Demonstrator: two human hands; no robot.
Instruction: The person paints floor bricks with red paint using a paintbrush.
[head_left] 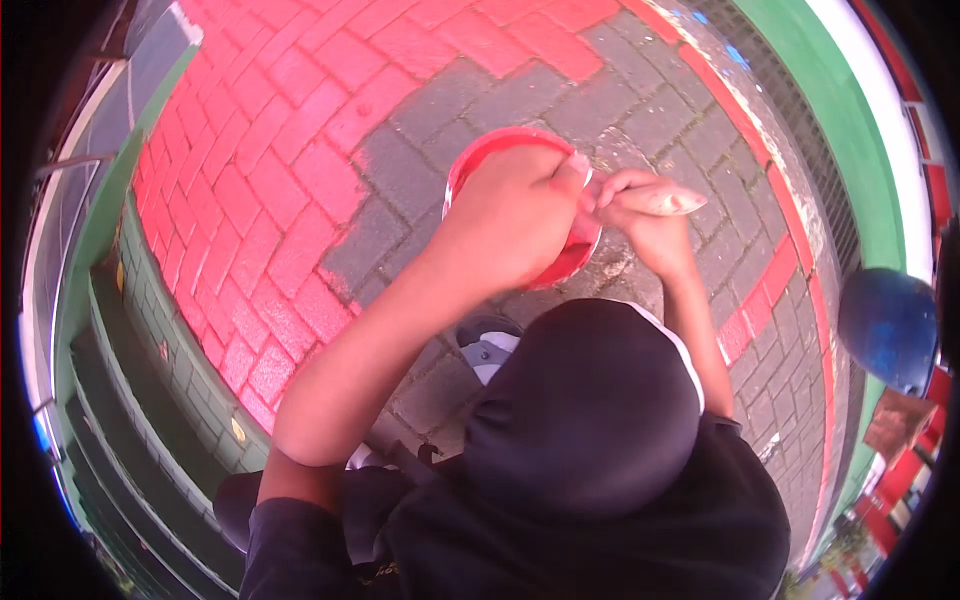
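A round bucket (500, 137) with a pale rim and red paint inside stands on the pavers in front of me. Over its opening, my left hand (525, 205) is closed, its back toward me. Its fingertips meet near the right rim, and what they grip is hidden. Just right of the bucket, my right hand (648, 222) is wrapped around a paintbrush (675, 202). The pale handle points right, while the bristle end lies toward my left hand and cannot be made out clearly. Both hands are close together.
Bright red painted pavers (310, 130) spread at the left and top, meeting bare grey pavers (440, 105). Green steps (150, 430) run along the left. A red-edged kerb (790, 220) and a dark blue round object (888, 330) are at the right. A shoe (488, 345) shows below the bucket.
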